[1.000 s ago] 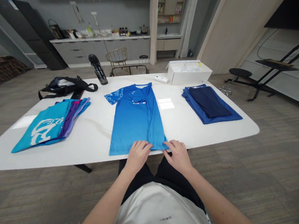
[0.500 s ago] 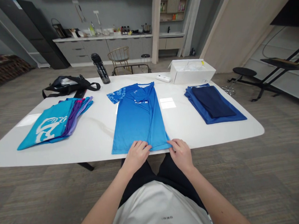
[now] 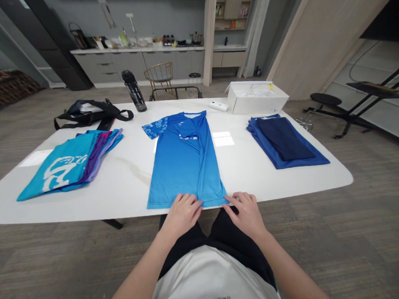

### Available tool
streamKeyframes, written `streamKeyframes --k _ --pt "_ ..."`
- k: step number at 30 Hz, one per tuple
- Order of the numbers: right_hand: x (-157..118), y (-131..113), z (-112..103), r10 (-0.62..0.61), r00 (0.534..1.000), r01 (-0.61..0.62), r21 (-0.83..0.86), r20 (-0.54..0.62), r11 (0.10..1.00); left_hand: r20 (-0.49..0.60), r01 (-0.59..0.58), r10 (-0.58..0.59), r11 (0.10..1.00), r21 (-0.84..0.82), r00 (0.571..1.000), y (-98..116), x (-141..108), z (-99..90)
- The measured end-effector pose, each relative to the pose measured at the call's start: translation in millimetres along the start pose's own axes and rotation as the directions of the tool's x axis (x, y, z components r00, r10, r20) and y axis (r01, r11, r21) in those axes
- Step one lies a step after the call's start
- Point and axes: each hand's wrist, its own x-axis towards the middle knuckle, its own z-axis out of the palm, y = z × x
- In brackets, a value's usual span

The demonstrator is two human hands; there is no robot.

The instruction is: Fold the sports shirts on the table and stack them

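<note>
A blue gradient T-shirt (image 3: 176,169) lies on the table with its right side folded inward over the front. Its patterned sleeve points left and the hem is at the table's near edge. My left hand (image 3: 185,212) is closed on the hem near the fold, thumb and forefinger pinched together. At the hem's right corner is my right hand (image 3: 245,212), its thumb and forefinger apart and the fingertips touching the cloth's edge.
On the white table (image 3: 127,195) lie a stack of teal and purple shirts (image 3: 73,160) and folded navy clothes (image 3: 286,139). Farther back are a black bag (image 3: 91,112), a dark bottle (image 3: 134,92), a white remote (image 3: 218,106) and a white box (image 3: 257,96).
My right hand's thumb and forefinger have parted, and the shirt's lower right corner now lies flatter. My left hand stays at the hem. The view has shifted slightly.
</note>
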Motion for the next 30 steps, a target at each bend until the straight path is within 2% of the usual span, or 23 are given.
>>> streamKeyframes --k 5,7,10,15,20,24,26,28,30 --pt "20.7 6.0 -2.2 -0.027 0.998 0.025 0.047 0.056 0.999 0.044 0.125 -0.118 0.961 -0.247 0.992 -12.2 5.0 -4.6" --pt "40.6 9.6 -1.7 -0.056 0.995 0.048 0.090 0.088 0.995 0.047 0.191 -0.185 0.924 -0.332 0.982 -25.3 16.3 -7.6" --pt "85.0 15.7 1.9 -0.073 0.993 0.056 0.168 0.094 0.984 0.055 0.260 -0.259 0.885 -0.386 0.964 -50.3 43.8 -11.4" --pt "177.7 35.1 19.3 -0.070 0.988 0.048 0.163 0.135 0.985 0.091 0.307 -0.294 0.909 -0.282 0.952 -102.3 105.7 -9.8" --pt "244.5 65.6 43.1 -0.145 0.929 0.116 0.106 0.339 0.988 0.110 0.343 -0.329 0.924 -0.166 0.938 -168.0 164.2 2.9" --pt "284.6 81.4 57.9 -0.173 0.944 0.136 0.146 0.283 0.980 0.057 0.364 -0.360 0.927 -0.093 0.931 -216.9 209.5 12.2" --pt "310.2 87.0 67.0 -0.161 0.942 0.124 0.141 0.294 0.982 0.017 0.391 -0.391 0.918 -0.061 0.920 -237.0 235.9 15.8" --pt "342.5 94.0 78.6 -0.116 0.950 0.081 0.128 0.290 0.988 -0.024 0.428 -0.429 0.903 -0.022 0.903 -254.5 264.2 19.6" --pt "380.8 103.8 92.0 -0.033 0.973 0.011 0.097 0.230 0.995 -0.054 0.479 -0.478 0.877 0.020 0.877 -270.2 292.1 24.1"
